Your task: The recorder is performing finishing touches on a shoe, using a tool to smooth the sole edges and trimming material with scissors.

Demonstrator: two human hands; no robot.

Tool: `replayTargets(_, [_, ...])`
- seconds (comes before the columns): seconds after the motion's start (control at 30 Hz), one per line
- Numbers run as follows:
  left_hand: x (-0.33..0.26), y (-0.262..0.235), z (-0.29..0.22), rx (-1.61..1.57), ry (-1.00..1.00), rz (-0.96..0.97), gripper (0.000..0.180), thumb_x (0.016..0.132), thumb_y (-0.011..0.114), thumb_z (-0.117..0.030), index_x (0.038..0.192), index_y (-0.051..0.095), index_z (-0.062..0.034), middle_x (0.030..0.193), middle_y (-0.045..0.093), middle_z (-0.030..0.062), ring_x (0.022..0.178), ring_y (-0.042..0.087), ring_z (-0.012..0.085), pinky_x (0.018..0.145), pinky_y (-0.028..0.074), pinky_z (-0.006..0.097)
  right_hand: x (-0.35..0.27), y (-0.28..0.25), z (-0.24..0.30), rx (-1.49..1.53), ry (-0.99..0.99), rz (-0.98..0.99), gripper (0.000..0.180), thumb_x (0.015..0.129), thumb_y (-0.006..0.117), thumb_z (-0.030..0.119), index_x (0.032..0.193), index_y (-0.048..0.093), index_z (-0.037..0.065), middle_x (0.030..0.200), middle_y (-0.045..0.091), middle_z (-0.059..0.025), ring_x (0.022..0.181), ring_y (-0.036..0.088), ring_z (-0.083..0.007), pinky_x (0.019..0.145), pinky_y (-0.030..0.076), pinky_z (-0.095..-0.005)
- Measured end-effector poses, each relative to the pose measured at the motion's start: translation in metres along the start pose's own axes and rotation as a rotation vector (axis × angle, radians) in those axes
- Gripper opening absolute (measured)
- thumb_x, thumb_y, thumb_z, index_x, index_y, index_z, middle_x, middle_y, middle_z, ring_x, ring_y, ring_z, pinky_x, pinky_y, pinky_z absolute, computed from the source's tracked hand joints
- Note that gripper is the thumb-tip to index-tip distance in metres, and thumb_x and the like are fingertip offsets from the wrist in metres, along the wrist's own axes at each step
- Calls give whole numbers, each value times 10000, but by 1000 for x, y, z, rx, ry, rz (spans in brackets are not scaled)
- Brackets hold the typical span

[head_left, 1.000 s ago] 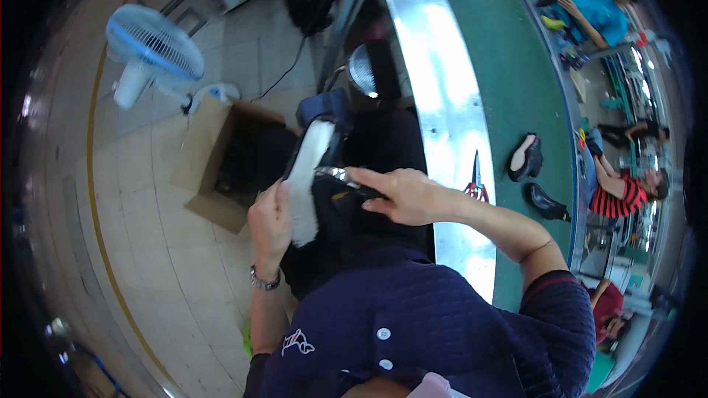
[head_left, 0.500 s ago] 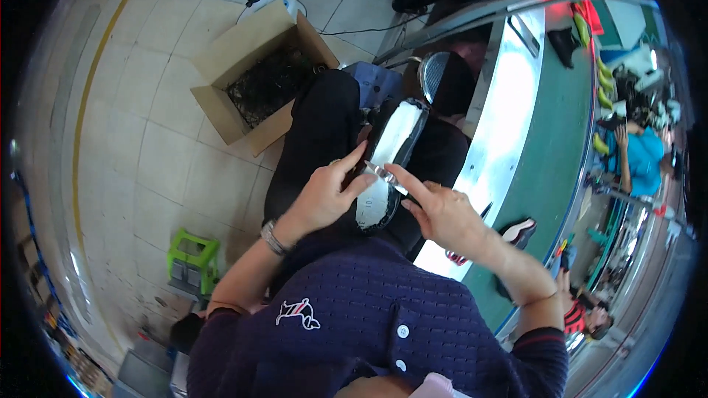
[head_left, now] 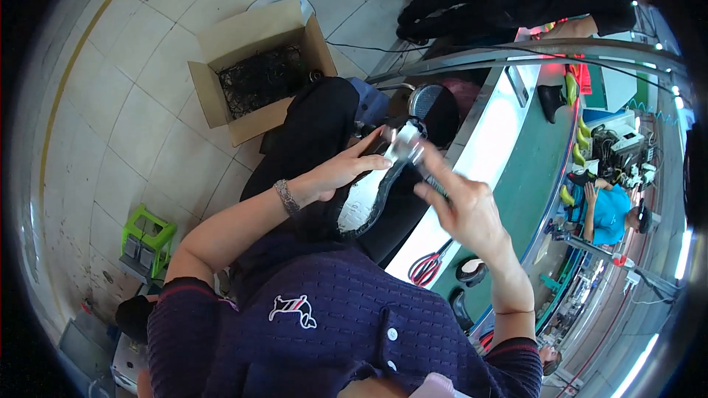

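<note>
- The shoe sole (head_left: 366, 201), black-rimmed with a pale inner face, served as the landmark; it sat upturned over the person's lap, just in front of the dark blue shirt (head_left: 332, 324).
- The left hand (head_left: 341, 171) lay along the sole's left edge, fingers curled against it and thumb reaching toward its far tip, so it was gripping the sole.
- The right hand (head_left: 463, 206) hovered just right of the sole, blurred, with one finger stretched toward the sole's far end; whether it pinched anything could not be told.
- A small pale, shiny piece (head_left: 402, 144) showed at the sole's far tip, between both hands; its kind was unclear.
- Judged from this, the step in hand was working on the sole's toe end, probably trimming or pressing something there.
- The next move would call for the left hand to steady the sole while the right fingers met the tip precisely.
- Red-handled scissors (head_left: 428, 265) lay on the green bench (head_left: 531, 169) right of the sole; a cardboard box (head_left: 251, 66) stood on the floor beyond it, to the left.
</note>
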State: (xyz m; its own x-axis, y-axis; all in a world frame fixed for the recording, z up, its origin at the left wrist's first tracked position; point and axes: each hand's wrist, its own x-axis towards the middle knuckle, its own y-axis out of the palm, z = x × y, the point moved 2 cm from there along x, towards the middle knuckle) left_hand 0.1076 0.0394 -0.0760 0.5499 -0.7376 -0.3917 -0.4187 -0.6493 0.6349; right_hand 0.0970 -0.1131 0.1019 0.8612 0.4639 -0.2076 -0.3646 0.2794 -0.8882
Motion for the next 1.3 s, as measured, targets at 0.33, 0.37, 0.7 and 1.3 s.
replayTargets(0.33, [-1,-6,-11,-42,-65,94,901,849,670,-344,1534,101,-201,1366,426,130,1227,431,200,1023,344,339,15,21,-26,-101,-7,-122,683,910,595,202,1484,226,234,650,621,-149,564,635,-307,526,515,-393])
replayTargets(0.37, [-4,-4,-15,-45,-90,101,910,844,677,-338,1534,99,-200,1363,428,128,1229,431,200,1022,344,331,11,33,-31,-103,2,-122,683,910,595,202,1484,226,234,650,621,-149,564,635,-307,526,515,-393])
replayTargets(0.7, [-3,-12,-9,-46,-137,172,1046,762,762,-276,1535,64,-183,1472,288,137,1312,345,224,1070,279,342,-4,55,-24,-65,177,13,678,916,579,185,1485,210,195,614,617,-162,531,628,-334,499,503,-404])
replayTargets(1.3, [-37,-2,17,-412,-70,130,721,972,521,-358,1528,110,-152,1502,277,98,1364,281,180,1108,258,329,-10,56,-7,97,218,-53,685,919,573,178,1490,194,162,587,604,-133,487,610,-305,475,505,-383])
